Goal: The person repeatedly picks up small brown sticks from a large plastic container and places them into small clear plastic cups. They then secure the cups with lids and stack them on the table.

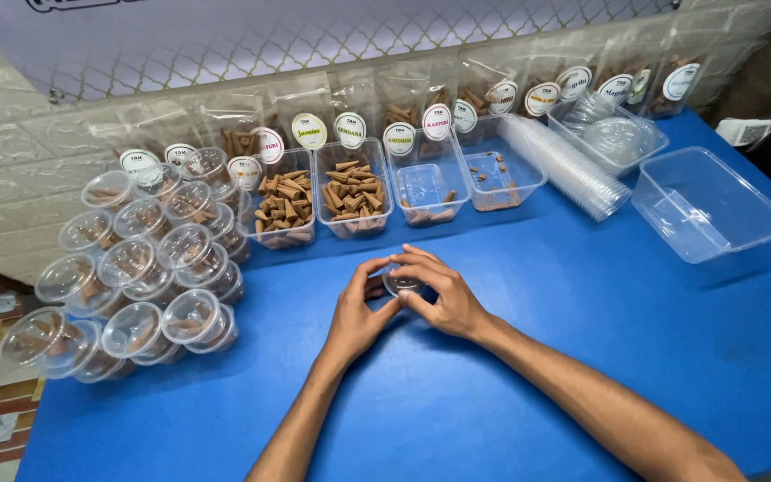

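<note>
On the blue table [528, 357], my left hand [357, 312] and my right hand [442, 293] close together around a small clear plastic cup [401, 283] with a lid. Fingers of both hands press on its rim. What is inside the cup is mostly hidden by my fingers. Just beyond my hands stand clear tubs of brown incense cones [284, 203].
A heap of filled lidded cups [136, 268] lies at the left. Several open tubs [426, 192] stand in a row at the back, with labelled pouches [350, 125] behind. A leaning stack of clear lids [568, 165] and an empty rectangular container [707, 203] are at the right.
</note>
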